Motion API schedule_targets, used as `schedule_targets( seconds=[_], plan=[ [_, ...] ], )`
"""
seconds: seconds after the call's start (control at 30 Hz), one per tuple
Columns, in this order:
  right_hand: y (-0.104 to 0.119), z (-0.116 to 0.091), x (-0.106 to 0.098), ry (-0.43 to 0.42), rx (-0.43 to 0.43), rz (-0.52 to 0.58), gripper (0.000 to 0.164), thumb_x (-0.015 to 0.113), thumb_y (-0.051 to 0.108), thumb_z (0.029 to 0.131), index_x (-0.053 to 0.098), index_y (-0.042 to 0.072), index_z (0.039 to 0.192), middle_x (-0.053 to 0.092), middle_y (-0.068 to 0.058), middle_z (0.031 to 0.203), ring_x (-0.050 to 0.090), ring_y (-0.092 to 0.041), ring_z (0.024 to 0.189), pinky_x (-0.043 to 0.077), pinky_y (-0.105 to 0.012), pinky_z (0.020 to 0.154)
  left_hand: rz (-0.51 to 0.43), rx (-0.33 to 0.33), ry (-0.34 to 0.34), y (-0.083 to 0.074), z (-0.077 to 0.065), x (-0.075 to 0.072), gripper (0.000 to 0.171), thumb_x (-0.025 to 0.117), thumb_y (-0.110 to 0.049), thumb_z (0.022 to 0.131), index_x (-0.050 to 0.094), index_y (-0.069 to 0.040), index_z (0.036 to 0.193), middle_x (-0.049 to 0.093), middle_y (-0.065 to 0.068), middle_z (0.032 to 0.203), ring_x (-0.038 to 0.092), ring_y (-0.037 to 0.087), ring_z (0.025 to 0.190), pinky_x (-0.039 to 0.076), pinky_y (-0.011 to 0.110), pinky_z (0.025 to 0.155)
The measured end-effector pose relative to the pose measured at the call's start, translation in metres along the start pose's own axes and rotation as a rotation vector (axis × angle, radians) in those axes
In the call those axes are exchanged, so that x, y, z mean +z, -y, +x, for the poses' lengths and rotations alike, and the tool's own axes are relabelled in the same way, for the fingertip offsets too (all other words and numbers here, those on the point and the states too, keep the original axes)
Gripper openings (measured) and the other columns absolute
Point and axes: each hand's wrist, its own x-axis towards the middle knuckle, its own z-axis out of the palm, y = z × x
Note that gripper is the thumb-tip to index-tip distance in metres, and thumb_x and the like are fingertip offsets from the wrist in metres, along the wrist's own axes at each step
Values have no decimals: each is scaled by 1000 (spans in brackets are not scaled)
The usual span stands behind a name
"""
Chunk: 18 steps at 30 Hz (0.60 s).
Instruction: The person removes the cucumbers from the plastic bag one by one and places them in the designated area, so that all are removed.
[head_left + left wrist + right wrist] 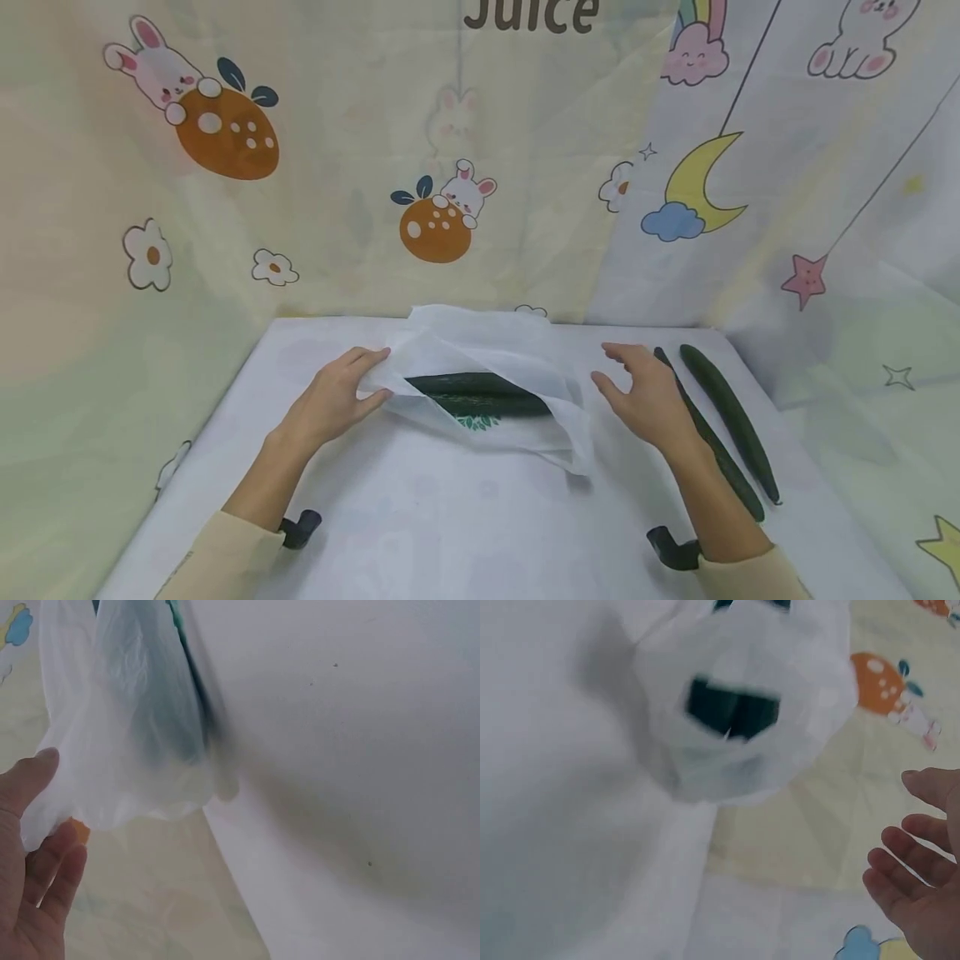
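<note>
A thin white plastic bag (517, 342) with a green leaf print lies in the middle of the white table. Dark green cucumbers (480, 392) show through its opening; in the right wrist view two dark shapes (731, 709) sit side by side inside it. My left hand (330, 400) holds the bag's left end, which lies between thumb (34, 776) and fingers (60, 862). To the right of the bag, my right hand (645, 396) is apart from it, fingers spread and nothing in them. It stands just left of two loose cucumbers.
The two loose cucumbers, one nearer my right forearm (720, 450) and one farther out (727, 408), lie lengthwise along the right side of the white table (465, 533). A printed cloth (337, 167) hangs behind the table and around its sides.
</note>
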Motion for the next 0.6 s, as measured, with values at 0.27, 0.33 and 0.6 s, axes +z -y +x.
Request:
schedule_targets(
  seconds=[0.27,0.33,0.6],
  plan=[
    [44,9,13,-13,-162,106,42,78,12,90,65,1,129,69,-15,120,67,-34,108,56,-51,90,-10,-53,22,4,0,-1,45,84,-23,87,69,-8,127,66,7,118,66,27,110,55,46,96],
    [54,10,20,2,-224,147,42,79,11,89,66,3,128,70,-12,116,68,-30,104,58,-47,88,-6,-67,7,5,-2,-2,42,84,-23,87,71,-9,124,63,5,117,65,25,105,56,44,90],
    [84,8,50,202,-286,254,38,77,17,93,67,7,128,70,-6,116,70,-25,103,58,-42,89,84,-88,-8,6,-4,-3,38,82,-26,89,73,-12,123,59,3,114,59,22,95,53,38,74]
  ],
)
